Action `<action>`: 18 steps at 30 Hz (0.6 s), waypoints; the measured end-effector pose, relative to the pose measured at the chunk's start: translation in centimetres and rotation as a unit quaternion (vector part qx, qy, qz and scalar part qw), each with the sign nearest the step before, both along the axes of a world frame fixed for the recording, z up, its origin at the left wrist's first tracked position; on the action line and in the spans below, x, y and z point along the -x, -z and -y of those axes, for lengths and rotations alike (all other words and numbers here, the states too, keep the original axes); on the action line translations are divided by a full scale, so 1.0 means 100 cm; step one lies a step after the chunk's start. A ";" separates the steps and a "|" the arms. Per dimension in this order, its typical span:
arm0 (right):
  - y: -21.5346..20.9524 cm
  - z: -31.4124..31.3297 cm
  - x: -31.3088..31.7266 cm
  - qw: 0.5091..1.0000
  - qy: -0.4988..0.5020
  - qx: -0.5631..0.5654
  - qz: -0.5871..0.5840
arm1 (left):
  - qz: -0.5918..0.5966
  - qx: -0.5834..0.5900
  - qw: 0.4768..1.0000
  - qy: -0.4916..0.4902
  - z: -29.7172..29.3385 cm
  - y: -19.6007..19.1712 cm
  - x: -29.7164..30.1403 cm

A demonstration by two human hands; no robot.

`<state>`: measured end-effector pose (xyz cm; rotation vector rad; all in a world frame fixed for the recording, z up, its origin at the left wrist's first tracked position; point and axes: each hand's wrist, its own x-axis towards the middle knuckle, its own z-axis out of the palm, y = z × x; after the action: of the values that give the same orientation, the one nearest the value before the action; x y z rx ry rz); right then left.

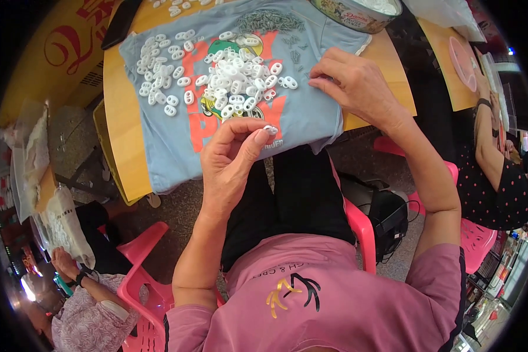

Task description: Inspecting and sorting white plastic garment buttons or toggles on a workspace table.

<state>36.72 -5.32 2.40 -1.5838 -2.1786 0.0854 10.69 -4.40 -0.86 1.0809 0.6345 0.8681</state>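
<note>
My left hand [232,155] pinches a small white plastic two-hole cord lock [270,129] between thumb and fingers, just off the near edge of the cloth. To the right, my right hand [358,82] hovers over the cloth with thumb and forefinger drawn close together; anything tiny between them is too small to make out. Left of those fingertips lies a heap of similar white cord locks [237,76]. Beyond it sits a pile of small grey pieces [270,21] that look like springs, with a few loose ones [296,57] nearer my right hand.
A blue printed T-shirt [164,138] covers the wooden table [120,135]. More white pieces [155,70] are spread at the left. A round tin [358,17] stands at the far right, a dark phone-like object [120,23] at the far left. Other people sit on both sides.
</note>
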 end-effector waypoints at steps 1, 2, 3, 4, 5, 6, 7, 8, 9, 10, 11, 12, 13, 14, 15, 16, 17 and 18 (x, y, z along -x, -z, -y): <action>0.002 0.000 0.002 1.000 0.007 -0.012 0.008 | -0.002 0.000 1.000 -0.001 0.000 0.000 0.000; 0.003 0.000 0.004 1.000 0.008 -0.012 0.008 | -0.002 -0.001 1.000 0.000 0.000 0.000 0.000; 0.005 -0.001 0.006 1.000 0.025 -0.006 0.004 | -0.001 -0.002 1.000 -0.001 0.000 0.000 0.000; 0.006 -0.001 0.007 0.999 0.042 0.000 0.001 | 0.000 -0.003 1.000 -0.001 0.000 0.000 0.000; 0.006 -0.002 0.008 0.999 0.042 0.000 0.000 | 0.000 -0.003 1.000 -0.001 0.000 0.000 0.000; 0.005 -0.003 0.009 0.998 0.056 0.014 -0.004 | -0.001 -0.002 1.000 -0.001 0.001 -0.001 0.000; 0.005 -0.003 0.009 0.997 0.070 0.028 -0.009 | -0.003 0.000 1.000 -0.002 0.001 -0.001 0.000; 0.005 -0.004 0.008 0.997 0.070 0.028 -0.009 | -0.003 0.000 1.000 -0.002 0.001 -0.001 0.000; 0.004 -0.004 0.007 0.996 0.078 0.040 -0.005 | -0.003 0.000 1.000 -0.003 0.001 0.000 0.000; 0.004 -0.004 0.006 0.995 0.086 0.052 -0.001 | -0.004 -0.001 1.000 -0.005 0.001 0.000 0.000; 0.004 -0.004 0.007 0.995 0.086 0.052 -0.001 | -0.004 -0.001 1.000 -0.005 0.001 0.000 0.000; 0.003 -0.004 0.007 0.997 0.067 0.036 0.002 | -0.001 0.000 1.000 -0.005 0.001 0.000 0.000; 0.003 -0.004 0.007 0.999 0.049 0.021 0.004 | 0.002 0.001 1.000 -0.004 0.001 0.000 0.000; 0.003 -0.003 0.007 0.999 0.049 0.021 0.004 | 0.002 0.001 1.000 -0.005 0.001 0.000 -0.001; 0.002 -0.003 0.006 0.999 0.044 0.022 -0.009 | 0.003 -0.001 1.000 -0.005 0.001 0.001 -0.001; 0.002 -0.002 0.005 0.999 0.038 0.024 -0.022 | 0.004 -0.003 1.000 -0.005 0.001 0.001 -0.001; 0.002 -0.002 0.004 0.999 0.038 0.024 -0.022 | 0.004 -0.003 1.000 -0.006 0.000 0.000 0.000; 0.003 -0.002 0.002 0.998 0.042 0.019 -0.038 | -0.002 -0.006 1.000 -0.005 0.000 0.000 0.000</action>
<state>36.49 -5.09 2.12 -1.6639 -2.0602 0.1588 10.72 -4.41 -0.86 1.0915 0.6394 0.8806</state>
